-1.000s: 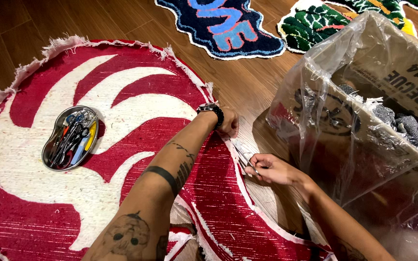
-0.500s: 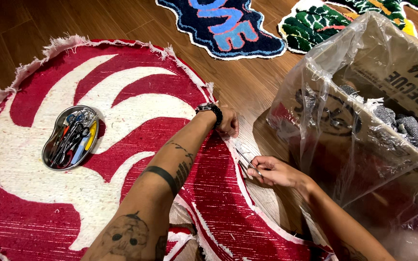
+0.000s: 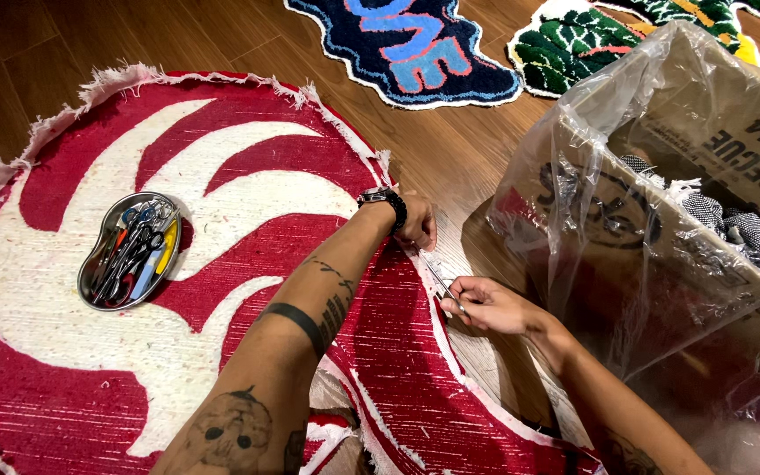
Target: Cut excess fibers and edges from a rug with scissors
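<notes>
Rug (image 3: 222, 290), red with broad white curving shapes, lies backing-side up on a wooden floor (image 3: 450, 158) of dark brown boards and fills most of the left and lower view; its edge is ragged with frayed pale cloth. Nearest the camera, two tattooed forearms reach out over it. At the rug's right edge the right hand (image 3: 485, 306) pinches a pair of small scissors (image 3: 440, 283) between thumb and fingers, the blades lying along the white border. Just beyond, the left hand (image 3: 417, 222), with a dark watch on its wrist, presses down on the same edge with fingers curled together, gripping the fringe. To the left, well apart from both hands, a kidney-shaped metal tray (image 3: 90, 281) rests on the rug and holds several tools with coloured handles. On the right stands a cardboard box (image 3: 714, 264) lined with a clear plastic bag, fabric scraps inside. Farther off on the floor lie a dark blue tufted rug (image 3: 415, 53) with pink and light-blue letters, and beside it a green tufted rug (image 3: 591, 44).
</notes>
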